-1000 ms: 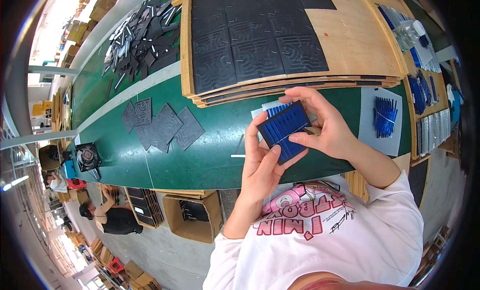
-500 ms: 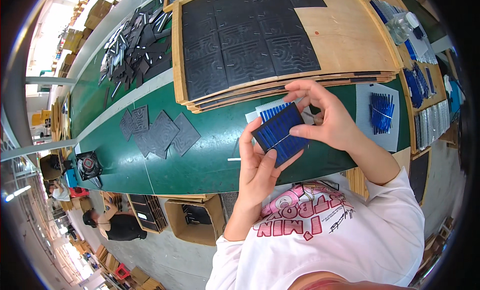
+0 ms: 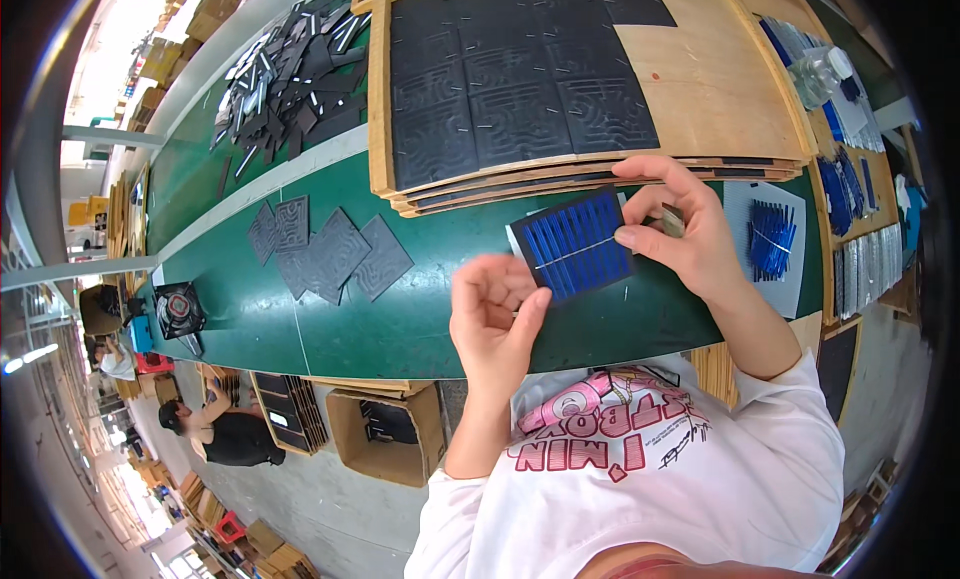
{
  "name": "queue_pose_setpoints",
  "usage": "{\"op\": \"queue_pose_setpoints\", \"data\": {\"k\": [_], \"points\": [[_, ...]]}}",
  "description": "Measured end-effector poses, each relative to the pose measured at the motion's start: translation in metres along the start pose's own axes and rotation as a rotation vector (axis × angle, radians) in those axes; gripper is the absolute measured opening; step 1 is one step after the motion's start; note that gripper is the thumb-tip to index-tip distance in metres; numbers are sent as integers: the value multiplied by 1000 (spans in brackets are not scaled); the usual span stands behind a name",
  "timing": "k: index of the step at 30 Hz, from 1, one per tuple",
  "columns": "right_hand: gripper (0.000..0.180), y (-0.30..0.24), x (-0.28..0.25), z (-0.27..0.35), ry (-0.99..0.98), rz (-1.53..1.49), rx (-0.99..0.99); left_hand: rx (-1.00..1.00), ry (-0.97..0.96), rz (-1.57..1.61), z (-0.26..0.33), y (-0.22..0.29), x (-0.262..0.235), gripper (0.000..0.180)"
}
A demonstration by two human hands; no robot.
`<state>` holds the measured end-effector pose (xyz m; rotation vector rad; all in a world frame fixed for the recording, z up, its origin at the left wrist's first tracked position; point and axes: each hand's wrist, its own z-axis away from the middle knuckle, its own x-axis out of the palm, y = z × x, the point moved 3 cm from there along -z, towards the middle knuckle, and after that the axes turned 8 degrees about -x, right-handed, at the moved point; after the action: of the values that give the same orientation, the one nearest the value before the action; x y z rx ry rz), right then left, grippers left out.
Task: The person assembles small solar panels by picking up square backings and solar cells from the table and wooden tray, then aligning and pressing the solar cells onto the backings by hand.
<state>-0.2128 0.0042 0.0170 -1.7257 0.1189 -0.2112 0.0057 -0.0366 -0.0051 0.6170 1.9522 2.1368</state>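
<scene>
A small solar panel (image 3: pixel 578 241) with blue cell strips and a dark border is tilted up above the green bench. My right hand (image 3: pixel 680 224) pinches its right edge near the thumb, the index finger raised. A small greyish piece (image 3: pixel 668 219) shows among the fingers of that hand; its kind is unclear. Beside the panel's lower left corner is my left hand (image 3: pixel 495 314), its fingers loosely curled and apart, slightly blurred, with the thumb close to the corner. Behind the panel, a pale sheet is mostly hidden.
Stacked wooden trays (image 3: pixel 385 109) holding black panels stand behind my hands. Several dark patterned squares (image 3: pixel 340 247) lie left on the green bench (image 3: pixel 430 279). A bundle of blue strips (image 3: pixel 771 239) rests at right. Farther off are a black strip pile (image 3: pixel 295 89), a small fan (image 3: pixel 180 309) and another person (image 3: pixel 235 429).
My left hand has come off the panel and moved down and left. The panel has shifted slightly up and right, now held by my right hand. The whole view has shifted a little.
</scene>
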Motion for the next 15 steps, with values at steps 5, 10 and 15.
{"op": "queue_pose_setpoints", "data": {"k": [5, 10, 15], "points": [[55, 1, 3, 5, -55, 67, 78, -107, 149, -95, 6, 0, 3, 9], [60, 1, 5, 5, -78, 98, 45, -136, 72, -25, 4, -6, 5, 7], [68, 0, 24, 5, -56, 385, -89, -82, 8, -91, 7, -7, 20, 12]]}}
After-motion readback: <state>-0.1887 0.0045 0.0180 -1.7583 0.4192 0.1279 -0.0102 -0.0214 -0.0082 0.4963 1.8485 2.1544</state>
